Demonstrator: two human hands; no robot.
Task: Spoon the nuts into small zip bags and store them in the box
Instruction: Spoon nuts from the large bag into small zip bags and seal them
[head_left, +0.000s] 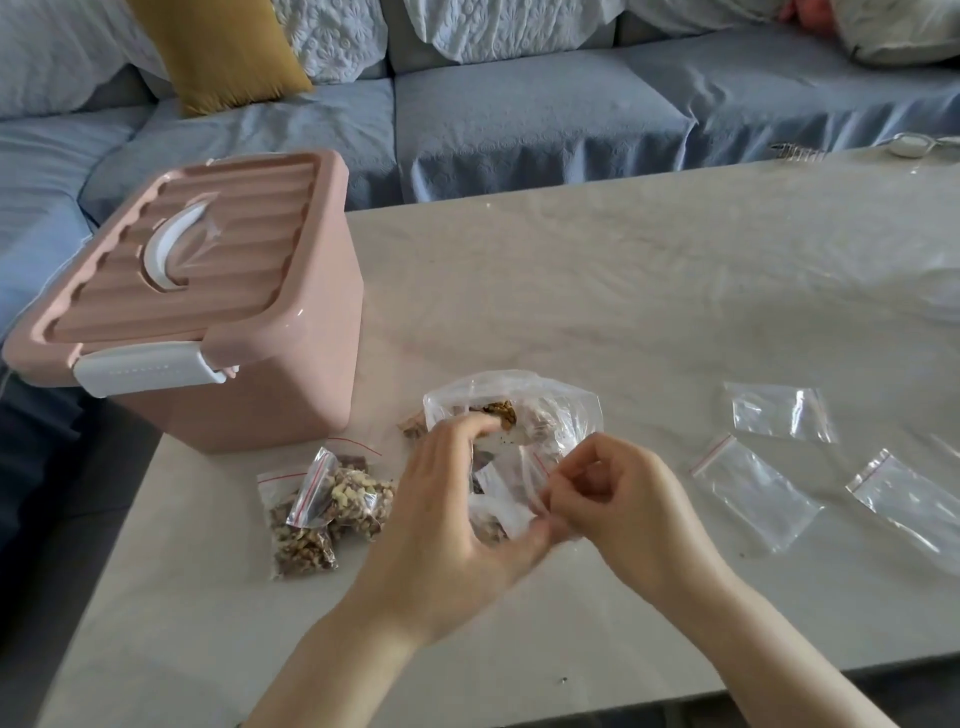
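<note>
Behind the pale cloth-covered table (623, 291), both hands pinched one small clear zip bag (511, 499): left hand (457, 519), right hand (618, 499); sealing probably needed firm, even pressure.

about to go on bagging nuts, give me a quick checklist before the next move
1. Small bag pinched by both the left hand and the right hand: ok.
2. Its seal pressed shut: cannot tell, fingers cover it.
3. Big nut bag has nuts left: ok.
4. Empty bags within reach on the table: ok, three to the right.
5. Box open for storing: not ok, lid on, latch down.
6. Filled bags in the box: not ok, lying beside it.
</note>
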